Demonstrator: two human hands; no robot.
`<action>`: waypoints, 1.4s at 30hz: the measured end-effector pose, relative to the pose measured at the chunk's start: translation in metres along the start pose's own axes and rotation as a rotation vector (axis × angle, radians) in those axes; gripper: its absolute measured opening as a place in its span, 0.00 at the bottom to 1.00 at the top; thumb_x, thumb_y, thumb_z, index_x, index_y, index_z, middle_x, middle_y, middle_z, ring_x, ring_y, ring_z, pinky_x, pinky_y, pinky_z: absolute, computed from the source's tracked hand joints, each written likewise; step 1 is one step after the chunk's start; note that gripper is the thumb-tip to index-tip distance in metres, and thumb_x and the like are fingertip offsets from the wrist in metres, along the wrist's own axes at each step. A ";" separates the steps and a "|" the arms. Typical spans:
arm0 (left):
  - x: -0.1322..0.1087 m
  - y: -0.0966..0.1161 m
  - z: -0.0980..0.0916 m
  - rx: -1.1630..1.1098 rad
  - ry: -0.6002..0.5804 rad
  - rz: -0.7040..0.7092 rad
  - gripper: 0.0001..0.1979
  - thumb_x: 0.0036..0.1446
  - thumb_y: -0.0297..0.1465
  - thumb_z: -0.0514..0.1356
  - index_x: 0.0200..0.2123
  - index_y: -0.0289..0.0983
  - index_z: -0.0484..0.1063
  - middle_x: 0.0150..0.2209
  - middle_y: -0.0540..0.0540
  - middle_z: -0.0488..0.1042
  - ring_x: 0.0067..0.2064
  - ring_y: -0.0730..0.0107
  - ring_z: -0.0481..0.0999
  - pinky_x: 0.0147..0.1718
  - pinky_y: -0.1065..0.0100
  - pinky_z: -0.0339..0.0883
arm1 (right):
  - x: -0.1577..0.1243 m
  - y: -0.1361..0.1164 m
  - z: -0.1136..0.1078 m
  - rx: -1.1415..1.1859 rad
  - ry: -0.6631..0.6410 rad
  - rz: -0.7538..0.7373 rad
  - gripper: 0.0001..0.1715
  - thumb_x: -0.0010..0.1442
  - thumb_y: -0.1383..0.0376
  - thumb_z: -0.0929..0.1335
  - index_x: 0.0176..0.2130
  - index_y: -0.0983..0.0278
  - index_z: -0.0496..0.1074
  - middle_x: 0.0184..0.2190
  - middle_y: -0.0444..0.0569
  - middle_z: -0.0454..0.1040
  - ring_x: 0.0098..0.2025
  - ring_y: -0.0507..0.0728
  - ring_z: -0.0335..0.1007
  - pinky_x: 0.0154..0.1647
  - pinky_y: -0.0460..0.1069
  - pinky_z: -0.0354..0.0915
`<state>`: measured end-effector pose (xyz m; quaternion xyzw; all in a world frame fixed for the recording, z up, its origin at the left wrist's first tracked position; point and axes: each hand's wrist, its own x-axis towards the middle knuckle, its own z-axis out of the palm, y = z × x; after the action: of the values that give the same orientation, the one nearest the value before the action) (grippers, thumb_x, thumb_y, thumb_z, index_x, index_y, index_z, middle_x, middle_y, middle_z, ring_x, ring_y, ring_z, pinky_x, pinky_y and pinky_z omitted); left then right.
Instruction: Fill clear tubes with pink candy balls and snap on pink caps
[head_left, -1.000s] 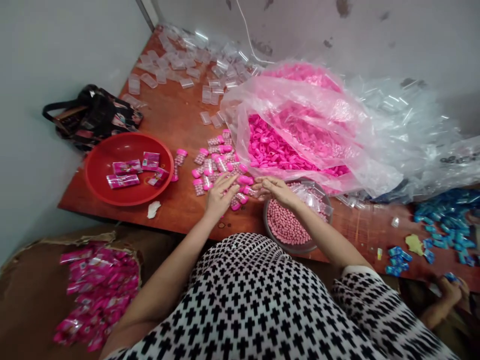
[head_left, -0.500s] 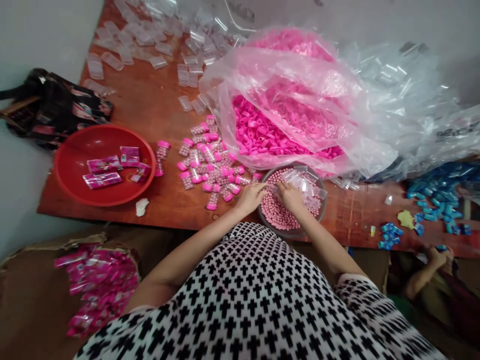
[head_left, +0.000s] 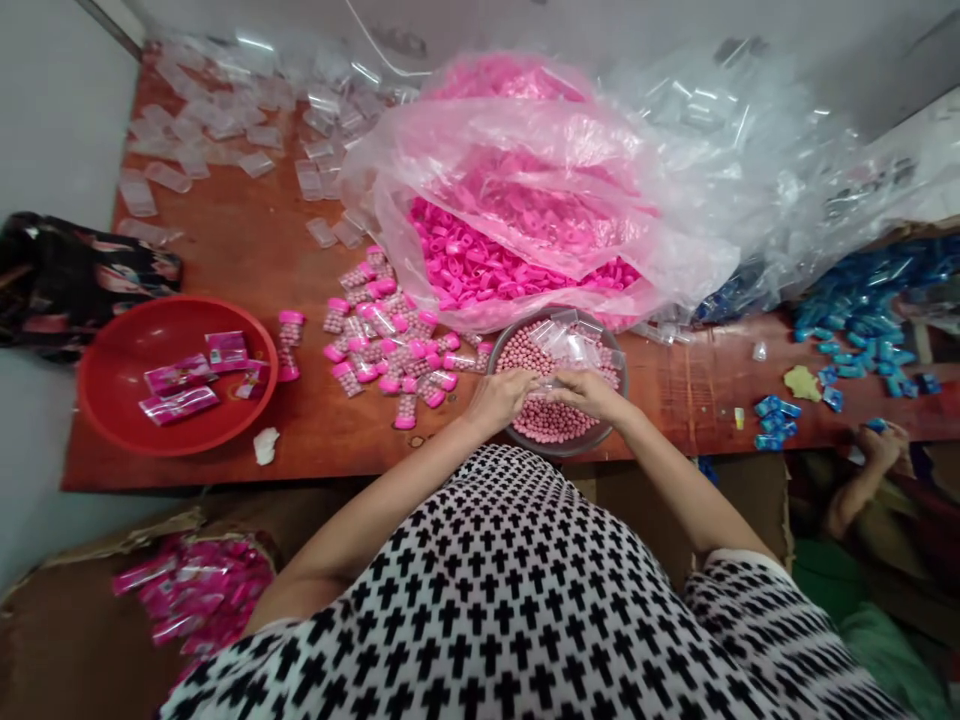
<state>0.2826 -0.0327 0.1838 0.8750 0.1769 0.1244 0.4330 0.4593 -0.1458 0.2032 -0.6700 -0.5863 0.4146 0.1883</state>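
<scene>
A grey bowl (head_left: 622,385) of small pink balls (head_left: 559,420) stands at the table's front edge. Over the balls, the fingers of my left hand (head_left: 501,400) and my right hand (head_left: 589,392) meet, closed around a small clear plastic container (head_left: 546,382), mostly hidden by them. Several empty clear containers (head_left: 574,340) lie on the balls at the bowl's far side. Left of the bowl is a pile of ball-filled little bottles with pink caps (head_left: 397,345). Behind it, a large open plastic bag (head_left: 390,185) holds loose pink caps (head_left: 480,260).
A red bowl (head_left: 105,400) with several pink packets stands left. Clear containers (head_left: 180,130) are strewn at the back left. Blue pieces (head_left: 855,330) lie right, near another person's hands (head_left: 885,445). Below the table's left end is a carton of pink packets (head_left: 202,590).
My right hand has lifted from among the balls and come together with my left hand at the fingertips. The whole view has shifted, with the table's left side now lower.
</scene>
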 end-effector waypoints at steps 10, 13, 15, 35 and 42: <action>-0.044 0.087 -0.088 -0.293 -0.381 -0.013 0.08 0.61 0.35 0.52 0.34 0.38 0.66 0.24 0.53 0.70 0.24 0.74 0.69 0.23 0.74 0.58 | -0.055 -0.116 -0.025 0.035 -0.140 -0.159 0.19 0.61 0.52 0.64 0.30 0.64 0.69 0.22 0.43 0.67 0.22 0.48 0.59 0.23 0.44 0.53; -0.066 0.111 -0.103 -0.311 -0.446 0.022 0.07 0.61 0.34 0.52 0.31 0.40 0.66 0.23 0.53 0.70 0.22 0.76 0.68 0.21 0.74 0.57 | -0.075 -0.154 -0.028 0.064 -0.237 -0.214 0.14 0.63 0.57 0.63 0.34 0.64 0.70 0.25 0.45 0.71 0.24 0.49 0.63 0.24 0.45 0.55; -0.078 0.119 -0.111 -0.300 -0.447 0.053 0.08 0.61 0.32 0.51 0.31 0.41 0.67 0.22 0.53 0.70 0.22 0.75 0.68 0.21 0.73 0.57 | -0.083 -0.168 -0.033 0.082 -0.288 -0.223 0.13 0.64 0.58 0.63 0.35 0.64 0.70 0.25 0.46 0.71 0.24 0.49 0.63 0.24 0.45 0.56; 0.067 -0.022 0.014 -0.168 -0.005 -0.168 0.18 0.57 0.33 0.58 0.51 0.38 0.71 0.47 0.45 0.77 0.49 0.61 0.75 0.50 0.64 0.66 | 0.013 0.024 0.086 -0.397 0.111 0.422 0.18 0.62 0.73 0.56 0.42 0.72 0.72 0.44 0.66 0.71 0.49 0.62 0.65 0.48 0.53 0.59; 0.012 -0.038 -0.013 -0.060 0.074 -0.161 0.16 0.58 0.30 0.55 0.49 0.34 0.73 0.47 0.41 0.76 0.48 0.62 0.75 0.50 0.62 0.66 | 0.028 0.036 0.103 -0.051 0.269 0.335 0.15 0.61 0.67 0.59 0.45 0.68 0.68 0.41 0.52 0.73 0.43 0.54 0.67 0.46 0.48 0.62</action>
<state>0.2809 0.0027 0.1617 0.8393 0.2588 0.1269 0.4609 0.4012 -0.1519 0.1065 -0.8119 -0.4465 0.3322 0.1764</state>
